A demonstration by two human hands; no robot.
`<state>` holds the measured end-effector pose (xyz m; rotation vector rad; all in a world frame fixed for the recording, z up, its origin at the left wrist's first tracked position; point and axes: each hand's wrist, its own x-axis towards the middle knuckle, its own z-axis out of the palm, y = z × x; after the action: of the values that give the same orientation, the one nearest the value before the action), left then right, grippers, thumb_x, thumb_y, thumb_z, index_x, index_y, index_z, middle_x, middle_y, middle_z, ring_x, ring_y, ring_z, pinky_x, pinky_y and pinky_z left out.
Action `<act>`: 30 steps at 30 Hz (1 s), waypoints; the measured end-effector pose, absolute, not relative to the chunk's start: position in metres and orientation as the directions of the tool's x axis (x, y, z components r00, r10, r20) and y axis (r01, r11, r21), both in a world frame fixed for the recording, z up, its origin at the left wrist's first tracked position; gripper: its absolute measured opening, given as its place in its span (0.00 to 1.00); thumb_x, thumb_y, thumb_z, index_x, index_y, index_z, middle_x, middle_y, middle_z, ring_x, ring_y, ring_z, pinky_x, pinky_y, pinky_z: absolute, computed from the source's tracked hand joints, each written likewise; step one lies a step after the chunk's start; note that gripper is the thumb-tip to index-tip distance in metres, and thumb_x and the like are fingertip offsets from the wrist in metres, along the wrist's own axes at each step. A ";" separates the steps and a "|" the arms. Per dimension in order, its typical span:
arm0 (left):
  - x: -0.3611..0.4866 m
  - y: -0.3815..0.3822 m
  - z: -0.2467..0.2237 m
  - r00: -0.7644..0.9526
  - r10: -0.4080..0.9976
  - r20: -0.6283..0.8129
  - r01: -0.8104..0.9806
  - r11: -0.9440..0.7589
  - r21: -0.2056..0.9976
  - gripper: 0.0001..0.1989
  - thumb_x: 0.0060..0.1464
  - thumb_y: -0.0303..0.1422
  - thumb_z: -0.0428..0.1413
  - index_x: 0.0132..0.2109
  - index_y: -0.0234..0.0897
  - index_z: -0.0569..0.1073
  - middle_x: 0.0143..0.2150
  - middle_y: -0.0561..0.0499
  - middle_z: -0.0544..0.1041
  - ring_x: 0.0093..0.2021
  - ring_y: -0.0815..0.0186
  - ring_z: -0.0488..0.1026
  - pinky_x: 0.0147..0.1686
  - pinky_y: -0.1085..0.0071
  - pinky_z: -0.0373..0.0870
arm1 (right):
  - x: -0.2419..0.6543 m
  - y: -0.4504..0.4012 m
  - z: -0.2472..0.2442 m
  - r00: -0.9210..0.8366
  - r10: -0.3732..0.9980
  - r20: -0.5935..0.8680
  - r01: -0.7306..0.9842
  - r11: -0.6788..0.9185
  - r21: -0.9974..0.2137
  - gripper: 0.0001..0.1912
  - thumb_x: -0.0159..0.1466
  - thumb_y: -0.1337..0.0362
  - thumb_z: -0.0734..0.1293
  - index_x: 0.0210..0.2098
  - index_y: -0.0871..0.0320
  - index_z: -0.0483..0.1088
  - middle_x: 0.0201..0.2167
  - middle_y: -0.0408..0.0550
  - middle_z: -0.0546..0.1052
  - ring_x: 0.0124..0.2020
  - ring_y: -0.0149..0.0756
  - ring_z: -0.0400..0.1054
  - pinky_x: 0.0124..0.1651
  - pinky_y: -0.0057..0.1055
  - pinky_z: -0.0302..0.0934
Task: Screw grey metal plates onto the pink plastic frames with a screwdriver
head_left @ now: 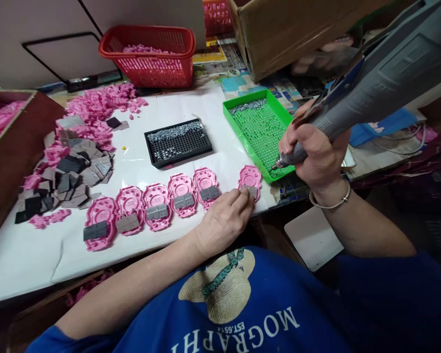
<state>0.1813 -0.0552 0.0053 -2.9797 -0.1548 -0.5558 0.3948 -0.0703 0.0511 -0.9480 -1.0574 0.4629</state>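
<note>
My right hand [316,152] is wrapped round a grey electric screwdriver [371,93], its tip down in the near end of a green tray [238,135] of screws. At the table's front edge my left hand [230,215] presses its bent fingers on a pink plastic housing [250,175] with a grey plate [253,190] on it. To the left of that hand stand several more pink housings [157,196] in a row, each bearing a grey or dark plate [157,212]. Whether the screwdriver tip carries a screw is too small to tell.
A black perforated tray [178,149] with screws lies mid-table. Pink parts [103,105] and grey plates [71,181] are heaped at left beside a brown box [25,132]. A red basket [150,71] and a cardboard box [279,34] stand behind. Another person's hand [319,59] shows blurred at back right.
</note>
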 end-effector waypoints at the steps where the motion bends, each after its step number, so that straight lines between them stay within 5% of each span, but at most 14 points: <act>1: 0.181 -0.055 0.005 0.929 0.079 0.361 0.118 -0.989 -0.088 0.15 0.67 0.22 0.43 0.54 0.23 0.70 0.51 0.36 0.76 0.41 0.62 0.72 0.42 0.67 0.74 | 0.395 -0.070 0.052 0.453 0.724 0.520 0.112 0.532 -0.839 0.14 0.52 0.52 0.75 0.34 0.47 0.72 0.20 0.36 0.65 0.16 0.28 0.58 0.18 0.31 0.54; 9: 0.181 -0.059 0.004 0.931 0.067 0.359 0.135 -0.977 -0.167 0.16 0.66 0.22 0.43 0.53 0.21 0.72 0.51 0.37 0.77 0.42 0.61 0.74 0.41 0.69 0.74 | 0.384 -0.070 0.091 0.485 0.676 0.554 0.144 0.563 -0.814 0.16 0.47 0.52 0.77 0.33 0.46 0.72 0.34 0.39 0.75 0.16 0.28 0.57 0.17 0.36 0.56; 15: 0.181 -0.058 0.003 0.925 0.065 0.374 0.136 -0.977 -0.165 0.16 0.66 0.22 0.43 0.54 0.21 0.72 0.52 0.36 0.77 0.40 0.62 0.74 0.39 0.69 0.74 | 0.380 -0.068 0.084 0.457 0.673 0.581 0.173 0.574 -0.801 0.12 0.50 0.55 0.76 0.34 0.47 0.74 0.19 0.37 0.66 0.16 0.32 0.60 0.18 0.34 0.56; 25: 0.179 -0.055 0.016 0.933 0.088 0.350 0.115 -0.992 -0.056 0.15 0.66 0.25 0.46 0.53 0.25 0.72 0.53 0.38 0.76 0.41 0.61 0.71 0.39 0.67 0.73 | 0.401 -0.055 0.084 0.493 0.542 0.681 0.171 0.707 -0.687 0.10 0.53 0.61 0.75 0.33 0.56 0.74 0.17 0.36 0.67 0.15 0.29 0.63 0.16 0.29 0.54; 30: 0.208 -0.022 0.042 0.945 0.161 0.286 0.167 -0.986 0.002 0.12 0.67 0.30 0.48 0.50 0.31 0.73 0.42 0.45 0.76 0.39 0.62 0.69 0.36 0.68 0.70 | 0.409 -0.044 0.091 0.466 0.489 0.737 0.198 0.755 -0.626 0.09 0.54 0.61 0.75 0.30 0.54 0.72 0.17 0.36 0.69 0.15 0.29 0.63 0.15 0.29 0.53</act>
<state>0.2080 -0.0221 0.0418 -3.0762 -0.2590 -0.4501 0.4086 -0.0445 0.0905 -0.7281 -1.0962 0.1995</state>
